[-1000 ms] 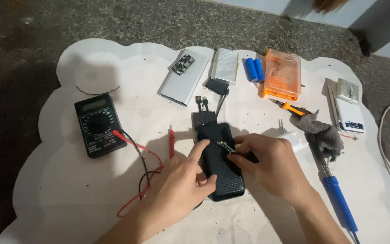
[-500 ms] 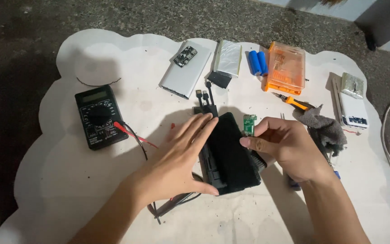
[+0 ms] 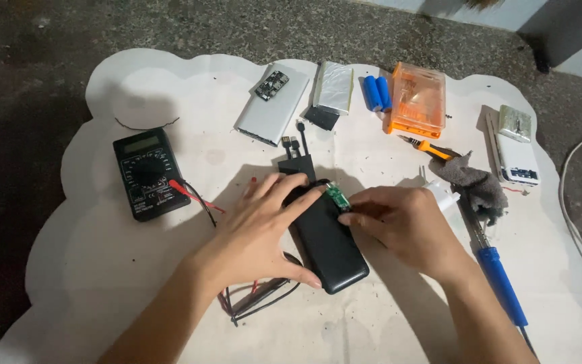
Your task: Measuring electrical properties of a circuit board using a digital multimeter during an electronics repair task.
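Grip: right hand [image 3: 405, 226] pinches a small green circuit board [image 3: 337, 197] between fingertips, fingers closed on its lower end; left hand [image 3: 264, 226] lies spread and flat, clamped on nothing, pressing down on the black power bank [image 3: 328, 246].
Head view, what changed: half a second back the green board was lifted up clear of the case; now it is down at the top end of the black power bank, touching its upper right edge. A second back the right hand held a thin tool over the case and no board showed.
What that means: my read is the board is being brought to the case's top end, and the left hand has moved from the case's side onto its face to steady it.
Left hand pose: palm down, fingers fanned toward the top of the case, thumb reaching along the lower left edge near the bottom corner; forearm comes in from the lower left.
Right hand pose: knuckles up, fingers curled inward to the left, wrist angled in from the lower right.
Where the thing lies: power bank sits mid-sheet on the white paper sheet [image 3: 102, 269], tilted, short cables at its top.
Around it: multimeter [image 3: 146, 172] to the left with red and black leads [image 3: 250, 296] running under the left wrist; blue-handled soldering iron [image 3: 500, 283] just right of the right forearm; orange box [image 3: 417, 100] and two blue cells [image 3: 376, 92] well beyond.
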